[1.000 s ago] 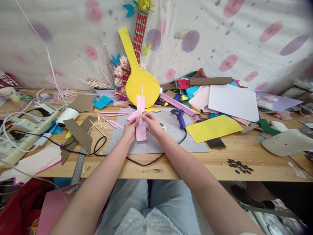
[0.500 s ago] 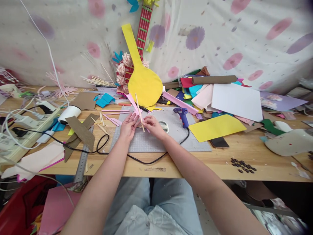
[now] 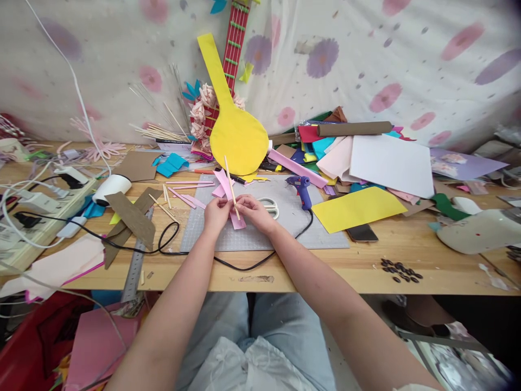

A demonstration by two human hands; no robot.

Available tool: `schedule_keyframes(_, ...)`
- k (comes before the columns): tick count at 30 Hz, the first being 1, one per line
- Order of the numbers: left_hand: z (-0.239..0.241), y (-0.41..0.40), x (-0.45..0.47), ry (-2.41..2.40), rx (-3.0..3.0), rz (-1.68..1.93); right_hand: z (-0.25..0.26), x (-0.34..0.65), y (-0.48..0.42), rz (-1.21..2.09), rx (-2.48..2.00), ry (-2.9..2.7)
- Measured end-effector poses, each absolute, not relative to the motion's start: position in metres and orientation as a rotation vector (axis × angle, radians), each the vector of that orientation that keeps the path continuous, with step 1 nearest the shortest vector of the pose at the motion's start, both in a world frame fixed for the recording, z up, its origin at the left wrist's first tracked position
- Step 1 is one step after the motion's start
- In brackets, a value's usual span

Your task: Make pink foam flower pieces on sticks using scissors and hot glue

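My left hand [image 3: 217, 214] is closed, fingertips pinched at the edge of a pink paper strip [image 3: 237, 220]. Close beside it, my right hand [image 3: 253, 210] pinches a thin wooden stick [image 3: 228, 176] that points up and away, lying along the pink strip. Where the fingertips meet, they hide part of both. Below the hands lies a grey cutting mat [image 3: 325, 239]. White-handled scissors [image 3: 272, 208] rest by my right hand, partly covered by it. More pink pieces [image 3: 222, 187] lie just beyond the hands.
A blue glue gun [image 3: 300, 190] stands on the mat's right, its black cable [image 3: 248, 269] looping in front. A yellow banjo-shaped piece [image 3: 239, 138] leans at the back. Yellow sheet [image 3: 360, 209], phone [image 3: 362, 233] and dark beads [image 3: 401, 270] lie right; power strip [image 3: 61, 214] and ruler [image 3: 133, 271] left.
My left hand has gone from open, palm up, to closed with its fingertips pinched beside the right hand's. The pink strip now shows below the fingers. The view has shifted slightly.
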State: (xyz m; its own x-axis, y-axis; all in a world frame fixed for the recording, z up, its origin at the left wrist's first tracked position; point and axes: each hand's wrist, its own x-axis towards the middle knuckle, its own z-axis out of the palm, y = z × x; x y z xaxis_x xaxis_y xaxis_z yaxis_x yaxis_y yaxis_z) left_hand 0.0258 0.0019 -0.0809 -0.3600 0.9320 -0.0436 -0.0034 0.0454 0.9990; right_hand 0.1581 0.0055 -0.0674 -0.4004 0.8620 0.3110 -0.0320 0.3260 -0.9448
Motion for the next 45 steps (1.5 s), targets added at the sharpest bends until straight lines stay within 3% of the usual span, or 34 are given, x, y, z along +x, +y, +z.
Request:
schedule_keyframes(17,-0.075,-0.003,0.022,1.236,0.781,1.539,-0.076,0.156,0.001,0.666,-1.004,-1.974)
schedule_keyframes(45,-0.056,-0.014,0.023,1.179,0.769,1.401,-0.074,0.155,-0.003,0.401,-1.04,-2.193)
